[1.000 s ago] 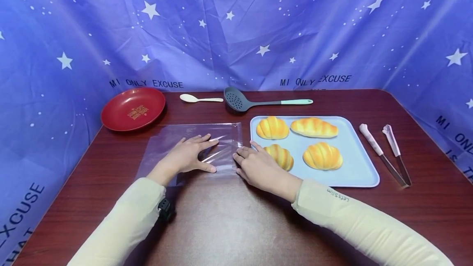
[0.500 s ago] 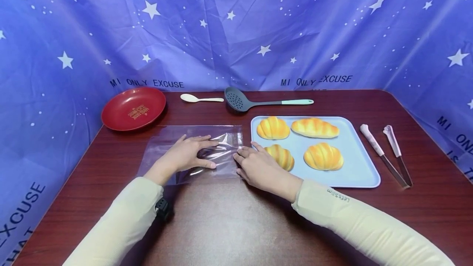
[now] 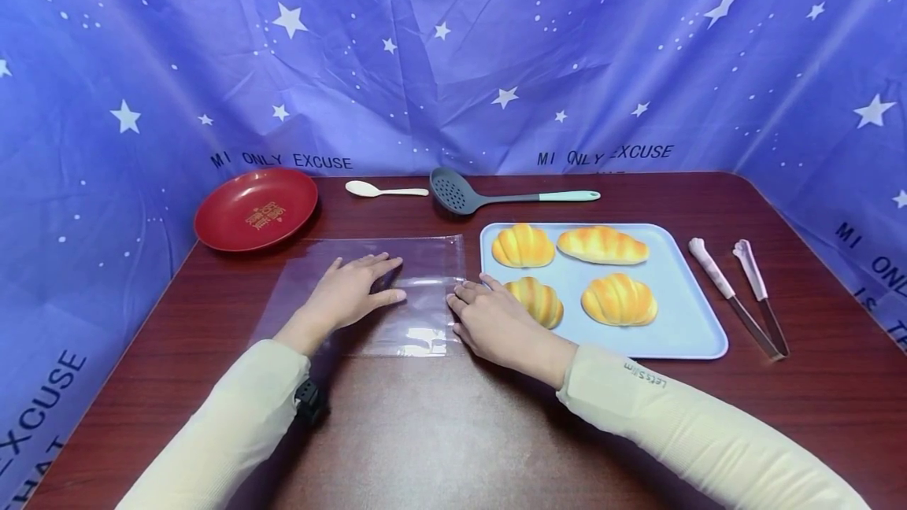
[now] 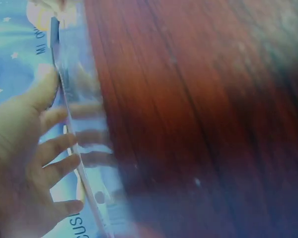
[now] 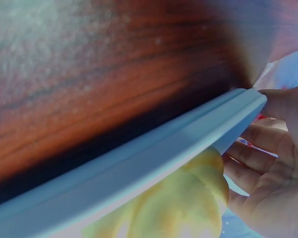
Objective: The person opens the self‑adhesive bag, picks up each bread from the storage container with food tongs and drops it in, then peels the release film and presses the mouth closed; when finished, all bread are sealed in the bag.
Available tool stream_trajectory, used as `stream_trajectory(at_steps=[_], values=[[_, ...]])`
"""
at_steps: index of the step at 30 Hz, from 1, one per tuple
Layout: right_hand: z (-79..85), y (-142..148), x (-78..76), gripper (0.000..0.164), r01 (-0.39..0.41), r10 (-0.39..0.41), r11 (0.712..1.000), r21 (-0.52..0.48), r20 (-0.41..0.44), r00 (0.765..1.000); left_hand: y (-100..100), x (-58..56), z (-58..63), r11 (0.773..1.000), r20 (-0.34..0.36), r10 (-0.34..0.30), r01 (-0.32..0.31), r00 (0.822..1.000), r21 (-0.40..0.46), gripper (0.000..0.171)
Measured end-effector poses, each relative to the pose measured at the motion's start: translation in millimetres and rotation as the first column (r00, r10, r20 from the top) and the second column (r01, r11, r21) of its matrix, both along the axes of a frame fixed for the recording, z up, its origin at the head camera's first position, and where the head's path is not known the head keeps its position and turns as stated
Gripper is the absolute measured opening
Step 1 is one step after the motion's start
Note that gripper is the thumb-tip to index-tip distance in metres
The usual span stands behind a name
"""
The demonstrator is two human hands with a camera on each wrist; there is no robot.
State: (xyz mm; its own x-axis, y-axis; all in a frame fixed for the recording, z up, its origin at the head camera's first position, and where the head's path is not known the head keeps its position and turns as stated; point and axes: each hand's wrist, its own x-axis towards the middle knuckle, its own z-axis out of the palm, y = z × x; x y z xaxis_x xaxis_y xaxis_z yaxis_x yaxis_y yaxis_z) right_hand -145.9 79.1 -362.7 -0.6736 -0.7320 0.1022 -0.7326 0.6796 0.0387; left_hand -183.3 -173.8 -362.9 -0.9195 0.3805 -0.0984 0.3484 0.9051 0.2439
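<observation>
A clear plastic bag lies flat on the table. My left hand is over its middle, fingers spread and fairly straight; in the left wrist view its fingertips reach the film. My right hand rests at the bag's right edge, fingers loosely bent, its side over the left rim of the pale blue tray. It partly hides a striped bread roll. Three more breads, a croissant-shaped roll, a long loaf and another roll, sit on the tray.
A red plate stands at the back left. Behind the bag lie a white spoon and a grey skimmer with a mint handle end. Tongs lie right of the tray. A starry blue curtain surrounds the table.
My left hand has slid a little to the left across the bag. The creases and glare on the film have shifted, and it looks smoother. My right hand has hardly moved.
</observation>
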Motion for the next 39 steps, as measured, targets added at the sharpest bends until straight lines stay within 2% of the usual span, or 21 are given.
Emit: stream_trajectory(at_steps=[4,12,18,21,26,31,39], values=[[-1.0,-0.2,0.3,0.038,-0.007,0.007,1.000,0.002,-0.023,1.000,-2.1,-0.7,-3.3,1.000,-0.027,0.004,-0.005,1.000,-0.024,0.069],[-1.7,-1.6,1.2,0.038,-0.004,0.004,1.000,0.001,-0.026,1.000,-4.4,0.4,-7.3,1.000,-0.105,-0.019,0.018,0.994,-0.014,0.059],[-2.0,-1.9,1.3,0.036,-0.021,0.020,1.000,-0.010,-0.058,0.998,-9.0,0.6,-11.4,0.997,-0.235,-0.069,0.076,0.970,0.020,0.046],[-1.5,-1.4,1.3,0.038,-0.015,0.015,1.000,-0.006,-0.048,0.999,-9.6,0.1,-11.0,0.994,-0.275,-0.086,0.102,0.958,0.045,0.041],[-0.4,-0.5,1.1,0.041,0.005,-0.005,1.000,0.007,-0.011,1.000,-8.5,-1.5,-6.2,0.993,-0.295,-0.088,0.108,0.951,0.052,0.036],[-0.1,-1.1,0.8,0.039,0.008,-0.008,1.000,0.005,-0.014,1.000,-6.3,-2.7,-1.5,0.993,-0.310,-0.095,0.112,0.946,0.036,0.029],[-0.5,-2.2,0.7,0.038,0.003,-0.003,1.000,-0.025,-0.010,1.000,-7.1,-1.2,4.4,0.995,-0.297,-0.097,0.098,0.950,-0.012,0.034]])
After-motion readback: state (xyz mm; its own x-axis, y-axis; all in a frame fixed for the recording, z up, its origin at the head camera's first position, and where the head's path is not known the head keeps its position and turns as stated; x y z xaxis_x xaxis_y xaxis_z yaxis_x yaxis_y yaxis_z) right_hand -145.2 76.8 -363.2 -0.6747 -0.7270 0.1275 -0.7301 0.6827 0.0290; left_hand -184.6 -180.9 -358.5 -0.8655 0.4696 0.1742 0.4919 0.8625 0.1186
